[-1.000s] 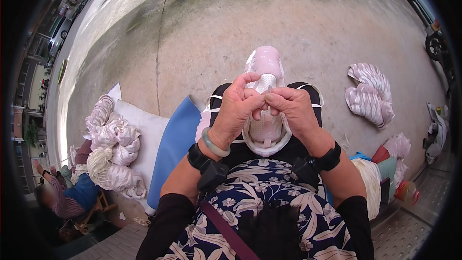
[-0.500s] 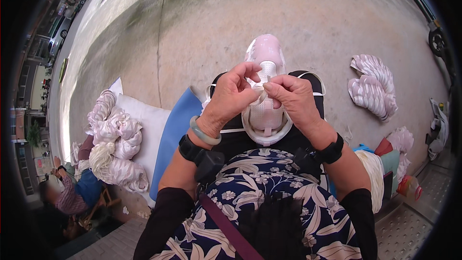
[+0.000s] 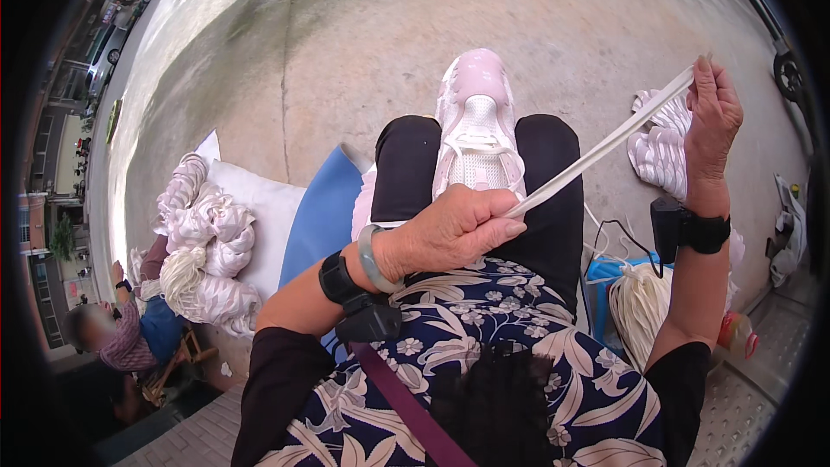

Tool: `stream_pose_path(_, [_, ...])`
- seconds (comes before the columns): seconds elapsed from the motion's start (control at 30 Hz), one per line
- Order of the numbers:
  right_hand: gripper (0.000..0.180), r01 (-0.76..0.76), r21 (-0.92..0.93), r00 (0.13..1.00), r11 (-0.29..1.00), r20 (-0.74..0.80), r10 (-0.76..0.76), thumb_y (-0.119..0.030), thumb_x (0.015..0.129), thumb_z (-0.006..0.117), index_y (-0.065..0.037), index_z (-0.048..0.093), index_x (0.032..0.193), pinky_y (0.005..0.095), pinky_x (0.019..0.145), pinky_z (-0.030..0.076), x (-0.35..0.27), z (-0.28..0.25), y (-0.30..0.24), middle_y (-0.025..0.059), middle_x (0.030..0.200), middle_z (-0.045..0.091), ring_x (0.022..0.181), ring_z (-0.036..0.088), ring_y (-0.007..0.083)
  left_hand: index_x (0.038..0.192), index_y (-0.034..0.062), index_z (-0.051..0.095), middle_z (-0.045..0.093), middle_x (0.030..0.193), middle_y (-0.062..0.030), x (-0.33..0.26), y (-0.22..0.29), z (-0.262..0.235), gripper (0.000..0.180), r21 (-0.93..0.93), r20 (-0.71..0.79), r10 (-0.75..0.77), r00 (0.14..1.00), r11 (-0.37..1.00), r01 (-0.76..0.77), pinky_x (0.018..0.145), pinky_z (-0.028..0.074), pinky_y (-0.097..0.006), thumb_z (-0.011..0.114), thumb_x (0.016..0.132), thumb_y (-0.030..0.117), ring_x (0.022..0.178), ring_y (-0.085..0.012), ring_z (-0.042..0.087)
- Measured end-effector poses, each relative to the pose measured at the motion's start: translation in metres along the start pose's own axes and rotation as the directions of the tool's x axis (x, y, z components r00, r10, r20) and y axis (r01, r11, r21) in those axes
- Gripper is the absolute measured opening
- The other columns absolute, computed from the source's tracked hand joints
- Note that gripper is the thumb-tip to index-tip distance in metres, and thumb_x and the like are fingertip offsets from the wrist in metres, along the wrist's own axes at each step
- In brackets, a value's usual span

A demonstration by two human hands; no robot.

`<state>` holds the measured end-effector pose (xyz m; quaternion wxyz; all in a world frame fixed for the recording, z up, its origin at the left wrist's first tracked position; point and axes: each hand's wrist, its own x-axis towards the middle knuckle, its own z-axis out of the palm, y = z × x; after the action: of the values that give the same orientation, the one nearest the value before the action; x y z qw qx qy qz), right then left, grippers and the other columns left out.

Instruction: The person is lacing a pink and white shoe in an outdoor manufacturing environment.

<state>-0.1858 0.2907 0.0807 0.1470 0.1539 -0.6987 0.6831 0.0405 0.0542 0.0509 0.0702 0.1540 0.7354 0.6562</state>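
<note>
In the head view, holding a white lace [image 3: 601, 151] taut between the left hand [image 3: 458, 229] and the right hand [image 3: 716, 117]. Gripping its lower end close to the body, with the left thumb pressing over curled fingers. Pinching its far end up and out to the right, with the right thumb and fingertips drawn narrow around it. Not making out a single strand from a doubled one along this span.

Showing the pink-and-white shoe [image 3: 478, 112] between the black-trousered knees [image 3: 408, 156], straight ahead of the body, with its toe pointing away and its heel end hidden behind the left hand. Running its long axis fore and aft, but slanting the lace off to the right across that line. Placing the left hand much the nearer, just at the near end of the shoe; holding the right hand well apart, beyond the right knee, near a pink-and-white stack [image 3: 657, 156] on the ground. Crossing the tongue with white lacing [image 3: 474, 142]; not revealing any join to the taut span. Lying beside the right forearm, seen as a pale bundle of laces [image 3: 644, 294].
</note>
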Motion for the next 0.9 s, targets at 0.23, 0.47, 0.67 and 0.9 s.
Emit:
stream_pose_path(0.23, [0.025, -0.118, -0.531, 0.99, 0.839, 0.006, 0.143, -0.022, 0.087, 0.059, -0.002, 0.06, 0.072, 0.0258, 0.052, 0.037, -0.002, -0.057, 0.117, 0.0, 0.059, 0.051, 0.055, 0.044, 0.0088, 0.072, 0.0031, 0.045, 0.041, 0.056, -0.0147, -0.017, 0.026, 0.009, 0.024, 0.109, 0.193, 0.035, 0.981, 0.992, -0.057, 0.049, 0.035, -0.037, 0.051, 0.09, 0.018, 0.051, -0.0322, 0.045])
stream_pose_path(0.47, [0.054, 0.257, -0.693, 0.805, 0.673, 0.539, 0.248, -0.05, 0.084, 0.053, 0.002, 0.056, 0.099, 0.0418, 0.066, 0.048, -0.073, 0.087, 0.074, 0.0207, 0.075, 0.063, 0.077, 0.063, 0.036, 0.076, 0.0041, 0.047, 0.045, 0.058, -0.0179, -0.013, 0.019, 0.01, 0.017, 0.114, 0.265, 0.022, 0.964, 0.992, -0.054, 0.052, 0.038, -0.042, 0.051, 0.088, 0.016, 0.055, -0.0379, 0.049])
stream_pose_path(0.67, [0.076, 0.299, -0.725, 0.654, 0.621, 0.629, 0.42, -0.065, 0.083, 0.043, 0.006, 0.05, 0.106, 0.045, 0.067, 0.047, -0.086, 0.15, 0.053, 0.0257, 0.077, 0.061, 0.078, 0.063, 0.0372, 0.08, 0.0013, 0.049, 0.046, 0.063, -0.0174, -0.011, 0.002, -0.005, 0.019, -0.023, 0.288, -0.058, 0.956, 0.997, 0.068, 0.056, 0.039, -0.038, 0.048, 0.091, 0.017, 0.058, -0.0316, 0.047])
stream_pose_path(0.9, [0.071, 0.358, -0.662, 0.626, 0.659, 0.694, 0.356, -0.063, 0.084, 0.043, 0.005, 0.048, 0.105, 0.0446, 0.069, 0.047, -0.087, 0.152, 0.077, 0.0254, 0.083, 0.063, 0.081, 0.062, 0.039, 0.086, -0.0023, 0.057, 0.053, 0.067, -0.0072, -0.041, -0.003, -0.04, 0.031, -0.228, 0.219, -0.179, 0.959, 0.946, 0.229, 0.055, 0.04, -0.03, 0.048, 0.094, 0.026, 0.059, -0.014, 0.048])
